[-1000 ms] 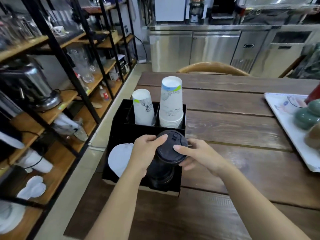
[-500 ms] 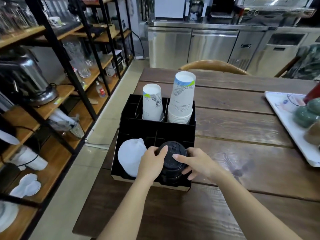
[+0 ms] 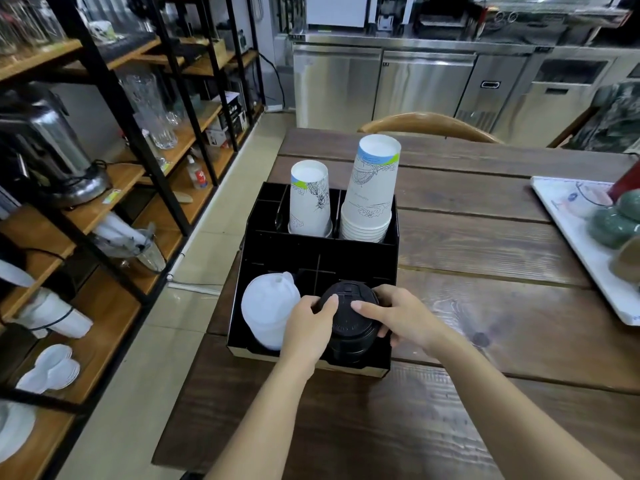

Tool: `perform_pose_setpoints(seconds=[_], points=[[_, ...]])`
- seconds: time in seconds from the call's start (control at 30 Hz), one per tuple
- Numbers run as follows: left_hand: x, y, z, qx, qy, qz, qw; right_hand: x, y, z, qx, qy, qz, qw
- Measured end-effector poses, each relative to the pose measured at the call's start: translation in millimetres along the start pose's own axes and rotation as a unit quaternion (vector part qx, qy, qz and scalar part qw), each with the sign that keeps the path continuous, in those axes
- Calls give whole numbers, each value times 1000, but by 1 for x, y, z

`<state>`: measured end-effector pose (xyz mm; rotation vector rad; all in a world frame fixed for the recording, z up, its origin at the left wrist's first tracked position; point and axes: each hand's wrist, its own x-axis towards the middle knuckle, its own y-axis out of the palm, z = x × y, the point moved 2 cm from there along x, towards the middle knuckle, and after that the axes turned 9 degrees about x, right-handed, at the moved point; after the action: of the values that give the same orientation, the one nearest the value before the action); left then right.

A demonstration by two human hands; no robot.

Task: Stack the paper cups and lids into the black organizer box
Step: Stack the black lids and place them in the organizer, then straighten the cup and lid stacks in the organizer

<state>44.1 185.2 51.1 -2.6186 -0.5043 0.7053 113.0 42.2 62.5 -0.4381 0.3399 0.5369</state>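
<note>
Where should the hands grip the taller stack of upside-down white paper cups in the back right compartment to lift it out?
Probably the upper tapered wall of the taller stack of upside-down white paper cups, coming from above or the right. It stands upright, well clear of the black organizer box rim, while the nested rims sit down in the compartment. The shorter upside-down white paper cup stack crowds its left; the right side is open.

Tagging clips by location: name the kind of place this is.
Most likely a café's work area. Stainless under-counter fridges line the back wall, shelves hold glassware, and takeaway paper cups and black lids fill an organizer on a wooden table.
</note>
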Motion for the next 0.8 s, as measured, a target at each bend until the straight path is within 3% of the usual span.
perform_pose_setpoints(seconds=[0.33, 0.5, 0.67, 0.8], points=[[1, -4, -2, 41, 14, 35, 998, 0, -5, -1, -39, 15, 8, 999], [-2, -25, -30, 85, 70, -24, 994, 6, -25, 10, -9, -44, -90, 995], [7, -42, -82, 20, 188, -80, 979, 18, -51, 35, 65, -106, -194, 973], [33, -35, -111, -3, 236, -4, 972, 37, -64, 59, 89, -136, -211, 964]])
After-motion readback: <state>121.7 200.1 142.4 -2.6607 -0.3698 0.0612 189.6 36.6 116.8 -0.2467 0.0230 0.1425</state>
